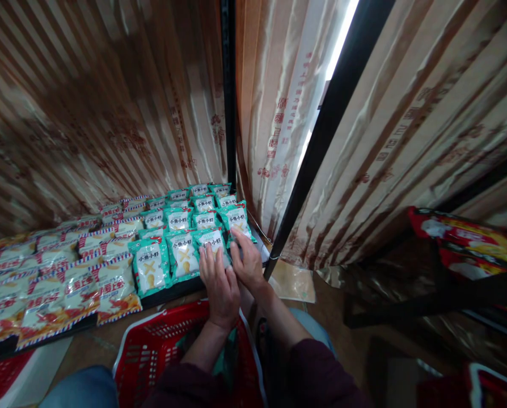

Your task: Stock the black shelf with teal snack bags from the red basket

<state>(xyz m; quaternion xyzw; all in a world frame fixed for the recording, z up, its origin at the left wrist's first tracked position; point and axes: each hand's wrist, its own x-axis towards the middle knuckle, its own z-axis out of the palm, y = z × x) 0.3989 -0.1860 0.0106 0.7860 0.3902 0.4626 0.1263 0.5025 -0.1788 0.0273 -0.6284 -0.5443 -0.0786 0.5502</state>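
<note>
Rows of green-and-white snack bags [151,266] stand at the right end of a low shelf. My left hand [219,289] lies with its fingers stretched out on the front of a snack bag [213,239] in the front row. Just right of it, my right hand [248,262] rests its outstretched fingers at the lower part of the end snack bag [237,216]. Neither hand is closed round a bag. Below my forearms sits a red basket [140,345], with something green inside that my arms partly hide.
White-and-red snack bags [117,283] fill the shelf's left part. A dark post [308,158] rises just right of my hands. Pleated beige curtains [109,102] hang behind. Red-and-yellow packages [470,238] lie on a rack at the right.
</note>
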